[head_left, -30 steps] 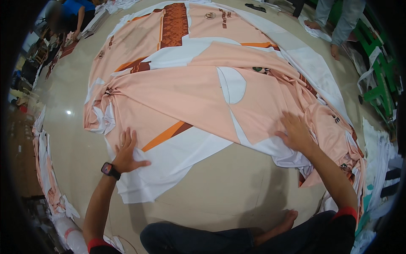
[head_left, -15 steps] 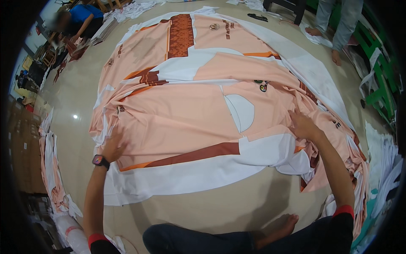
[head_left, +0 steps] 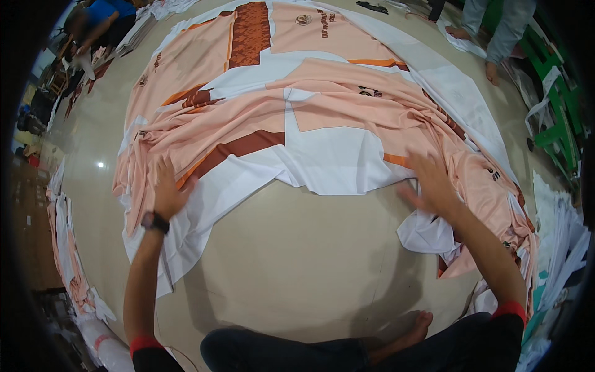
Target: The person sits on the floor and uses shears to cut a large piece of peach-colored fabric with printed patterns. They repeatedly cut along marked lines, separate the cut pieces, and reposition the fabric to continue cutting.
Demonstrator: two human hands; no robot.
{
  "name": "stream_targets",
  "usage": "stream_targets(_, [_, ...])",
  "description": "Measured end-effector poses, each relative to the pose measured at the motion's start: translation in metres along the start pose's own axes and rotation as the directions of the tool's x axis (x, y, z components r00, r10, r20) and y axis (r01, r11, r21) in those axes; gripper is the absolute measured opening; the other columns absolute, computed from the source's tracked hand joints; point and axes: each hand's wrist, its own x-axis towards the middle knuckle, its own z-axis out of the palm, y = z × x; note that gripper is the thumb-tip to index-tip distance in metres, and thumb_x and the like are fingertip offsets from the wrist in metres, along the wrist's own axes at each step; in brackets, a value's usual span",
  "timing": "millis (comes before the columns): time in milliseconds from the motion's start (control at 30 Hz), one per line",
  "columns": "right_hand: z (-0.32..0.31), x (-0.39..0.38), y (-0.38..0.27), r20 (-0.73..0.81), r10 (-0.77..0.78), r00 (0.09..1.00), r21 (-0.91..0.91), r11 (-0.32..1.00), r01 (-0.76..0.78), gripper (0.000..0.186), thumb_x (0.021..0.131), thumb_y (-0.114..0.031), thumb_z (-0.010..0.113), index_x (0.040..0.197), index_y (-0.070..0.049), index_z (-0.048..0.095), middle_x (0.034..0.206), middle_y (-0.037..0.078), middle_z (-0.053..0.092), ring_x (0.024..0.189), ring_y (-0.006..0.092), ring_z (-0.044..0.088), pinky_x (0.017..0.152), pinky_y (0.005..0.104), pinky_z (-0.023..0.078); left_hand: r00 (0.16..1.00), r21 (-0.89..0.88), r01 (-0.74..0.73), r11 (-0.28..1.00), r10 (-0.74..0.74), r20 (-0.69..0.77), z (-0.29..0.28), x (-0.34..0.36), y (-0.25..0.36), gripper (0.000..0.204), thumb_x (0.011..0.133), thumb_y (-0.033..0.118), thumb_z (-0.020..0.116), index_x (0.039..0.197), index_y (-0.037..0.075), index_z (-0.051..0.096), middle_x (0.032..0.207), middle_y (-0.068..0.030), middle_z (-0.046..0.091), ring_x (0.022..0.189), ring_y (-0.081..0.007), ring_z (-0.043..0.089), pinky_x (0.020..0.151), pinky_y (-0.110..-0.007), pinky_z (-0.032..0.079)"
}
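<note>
A wide sheet of printed peach fabric (head_left: pixel 352 111) with white margins and brown and orange bands is spread over the floor before me. Its near part is bunched in long folds, and the white near edge (head_left: pixel 338 162) curves away from me in the middle. At the left end of the folds, my left hand (head_left: pixel 170 193) is open, fingers apart, over the peach and white cloth; a dark watch (head_left: pixel 155 222) is on that wrist. My right hand (head_left: pixel 432 189), slightly blurred, has its fingers spread at the right end beside an orange strip. Neither hand grips the cloth.
Glossy floor tiles (head_left: pixel 297 260) lie between the cloth and my crossed legs. More white fabric (head_left: pixel 551 229) is heaped at the right, near a green frame (head_left: pixel 555 139). Someone's bare feet (head_left: pixel 491 73) stand far right; a person in blue (head_left: pixel 111 15) bends at the far left.
The near layer of cloth has been pushed away from me and crumpled into folds, baring floor in front. The white pocket-shaped patch is now hidden. Both hands have moved, the left slightly forward.
</note>
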Motion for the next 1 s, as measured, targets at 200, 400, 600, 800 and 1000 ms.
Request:
stream_targets(200, [-0.048, -0.116, 0.019, 0.466, 0.061, 0.882, -0.143, 0.990, 0.007, 0.062, 0.088, -0.032, 0.070, 0.139, -0.001, 0.054, 0.154, 0.020, 0.046, 0.147, 0.0321, 0.040, 0.122, 0.0553, 0.025, 0.860, 0.026, 0.187, 0.982, -0.176, 0.478, -0.077, -0.092, -0.029, 0.146, 0.061, 0.053, 0.094, 0.160, -0.006, 0.004, 0.168, -0.0317, 0.001, 0.156, -0.0458, -0.005, 0.123, -0.058, 0.017])
stream_targets(400, [-0.101, -0.155, -0.011, 0.240, 0.218, 0.946, -0.352, 0.928, -0.125, 0.051, 0.086, -0.021, 0.073, 0.131, 0.000, 0.058, 0.142, 0.022, 0.054, 0.135, 0.0392, 0.049, 0.117, 0.0535, 0.030, 0.707, 0.307, 0.279, 0.910, -0.411, 0.575, -0.138, -0.128, -0.049, 0.154, 0.052, 0.045, 0.100, 0.163, 0.005, 0.001, 0.170, -0.0260, 0.001, 0.158, -0.0417, -0.003, 0.119, -0.070, 0.014])
stream_targets(600, [-0.139, -0.202, -0.186, 0.507, -0.031, 0.861, 0.464, 0.852, -0.243, 0.032, 0.086, -0.019, 0.073, 0.111, 0.000, 0.064, 0.108, 0.019, 0.064, 0.105, 0.0378, 0.064, 0.095, 0.0470, 0.049, 0.870, -0.048, 0.173, 0.984, -0.130, 0.475, -0.125, -0.159, 0.013, 0.140, 0.064, 0.039, 0.096, 0.164, 0.005, 0.004, 0.170, -0.0241, 0.005, 0.158, -0.0419, 0.004, 0.118, -0.072, 0.015])
stream_targets(800, [-0.132, -0.268, -0.325, 0.382, -0.449, 0.808, 0.589, 0.792, 0.161, 0.032, 0.088, -0.024, 0.068, 0.110, -0.001, 0.062, 0.106, 0.015, 0.063, 0.098, 0.0310, 0.064, 0.086, 0.0394, 0.052, 0.824, -0.165, 0.032, 0.986, 0.068, 0.563, -0.110, -0.167, 0.099, 0.134, 0.071, 0.049, 0.089, 0.163, 0.002, 0.005, 0.171, -0.0234, 0.004, 0.158, -0.0419, 0.002, 0.118, -0.071, 0.014])
stream_targets(1000, [-0.126, -0.273, -0.380, 0.415, -0.395, 0.820, 0.517, 0.844, 0.145, 0.034, 0.090, -0.019, 0.063, 0.118, 0.000, 0.061, 0.109, 0.011, 0.059, 0.102, 0.0238, 0.060, 0.085, 0.0332, 0.050, 0.817, -0.242, -0.041, 0.969, 0.172, 0.550, -0.112, -0.170, 0.138, 0.129, 0.075, 0.054, 0.085, 0.163, 0.002, 0.006, 0.171, -0.0237, 0.003, 0.158, -0.0427, 0.002, 0.119, -0.069, 0.015])
